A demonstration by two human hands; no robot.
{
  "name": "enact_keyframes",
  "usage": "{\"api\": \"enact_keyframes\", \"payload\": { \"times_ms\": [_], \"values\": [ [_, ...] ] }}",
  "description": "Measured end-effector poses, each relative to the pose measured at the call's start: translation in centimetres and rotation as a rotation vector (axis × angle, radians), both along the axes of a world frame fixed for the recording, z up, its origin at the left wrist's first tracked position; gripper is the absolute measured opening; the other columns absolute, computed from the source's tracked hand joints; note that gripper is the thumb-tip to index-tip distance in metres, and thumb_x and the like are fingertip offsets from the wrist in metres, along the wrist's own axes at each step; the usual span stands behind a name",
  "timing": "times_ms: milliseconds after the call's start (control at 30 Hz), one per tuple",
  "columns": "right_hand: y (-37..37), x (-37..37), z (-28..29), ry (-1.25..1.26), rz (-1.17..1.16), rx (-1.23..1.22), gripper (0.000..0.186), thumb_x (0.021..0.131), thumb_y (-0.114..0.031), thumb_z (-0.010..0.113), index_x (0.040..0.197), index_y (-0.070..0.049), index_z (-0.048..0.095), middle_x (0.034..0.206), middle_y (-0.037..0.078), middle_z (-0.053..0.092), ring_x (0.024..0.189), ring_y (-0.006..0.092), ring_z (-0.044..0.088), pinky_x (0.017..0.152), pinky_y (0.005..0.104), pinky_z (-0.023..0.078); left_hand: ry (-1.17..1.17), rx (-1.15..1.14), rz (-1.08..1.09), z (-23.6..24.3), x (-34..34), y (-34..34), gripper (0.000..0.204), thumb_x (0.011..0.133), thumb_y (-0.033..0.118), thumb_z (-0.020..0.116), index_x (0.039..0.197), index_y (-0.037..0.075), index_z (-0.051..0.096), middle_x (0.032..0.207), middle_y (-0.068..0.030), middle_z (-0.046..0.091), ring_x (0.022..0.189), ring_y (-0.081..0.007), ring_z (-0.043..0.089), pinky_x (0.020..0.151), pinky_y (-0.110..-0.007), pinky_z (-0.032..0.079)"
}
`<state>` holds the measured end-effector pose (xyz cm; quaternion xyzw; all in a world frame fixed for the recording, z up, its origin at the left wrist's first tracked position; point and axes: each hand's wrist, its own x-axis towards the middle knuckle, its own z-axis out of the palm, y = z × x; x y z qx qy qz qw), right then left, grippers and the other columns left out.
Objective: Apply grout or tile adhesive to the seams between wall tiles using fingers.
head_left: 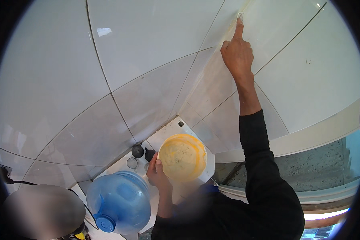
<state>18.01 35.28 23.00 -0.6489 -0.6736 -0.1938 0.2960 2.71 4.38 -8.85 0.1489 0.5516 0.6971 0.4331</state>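
Note:
My left hand (159,176) grips the near left rim of a round yellow bowl (203,160), thumb at the edge. Pale, creamy paste coats the bowl's inside. Up at the corner where two tiled walls meet, my right hand (239,54) touches the joint with its stretched index finger. The other fingers are curled, and the hand holds nothing I can see. White paste (239,15) shows at that fingertip, and a pale strip of filler (231,30) runs down the corner.
A large blue water jug (122,202) lies left of the bowl. Beside it on the white ledge (164,138) stand small dark round objects (137,151) and a clear glass (132,163). A blurred rounded object (46,212) fills the lower left. A window (308,160) is at right.

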Motion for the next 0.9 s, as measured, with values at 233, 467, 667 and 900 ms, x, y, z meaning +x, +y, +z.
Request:
{"api": "enact_keyframes", "payload": {
  "times_ms": [233, 467, 667, 900],
  "values": [
    [-0.1, -0.5, 0.0, 0.004, -0.071, -0.079, 0.086, 0.092, -0.009, 0.058, 0.169, -0.010, 0.021, 0.074, 0.020, 0.072, 0.066, 0.0405, 0.071, 0.064, 0.0530, 0.058, -0.030, -0.020, -0.008, -0.1, 0.0, 0.2, 0.054, 0.104, 0.035, 0.066, 0.137, -0.007, 0.068, 0.128, -0.0156, 0.072, 0.114, -0.0227, 0.069, 0.102, -0.035, 0.054],
    [-0.1, -0.5, -1.7, 0.006, -0.101, -0.126, 0.085, 0.093, -0.012, 0.061, 0.168, -0.011, 0.022, 0.074, 0.021, 0.072, 0.069, 0.0418, 0.073, 0.065, 0.0538, 0.058, 0.008, 0.007, -0.018, -0.4, 0.2, 0.3, 0.054, 0.104, 0.036, 0.066, 0.137, -0.007, 0.068, 0.130, -0.0158, 0.072, 0.115, -0.0229, 0.070, 0.102, -0.035, 0.054],
    [0.0, -0.1, -3.1, -0.033, -0.085, -0.104, 0.086, 0.093, -0.013, 0.064, 0.168, -0.009, 0.023, 0.072, 0.020, 0.072, 0.065, 0.0411, 0.072, 0.061, 0.0524, 0.058, 0.054, -0.066, -0.042, -0.6, 0.2, 0.3, 0.057, 0.104, 0.039, 0.065, 0.138, -0.007, 0.068, 0.132, -0.0172, 0.072, 0.115, -0.0237, 0.070, 0.101, -0.035, 0.054],
    [0.0, 0.2, -5.0, -0.071, -0.084, -0.082, 0.087, 0.091, -0.014, 0.066, 0.168, -0.009, 0.026, 0.070, 0.019, 0.071, 0.062, 0.0399, 0.071, 0.059, 0.0512, 0.057, 0.021, -0.024, -0.054, -0.3, 0.4, 0.4, 0.057, 0.105, 0.039, 0.065, 0.138, -0.008, 0.067, 0.132, -0.0184, 0.072, 0.116, -0.0246, 0.070, 0.102, -0.036, 0.054]
  ]
}}
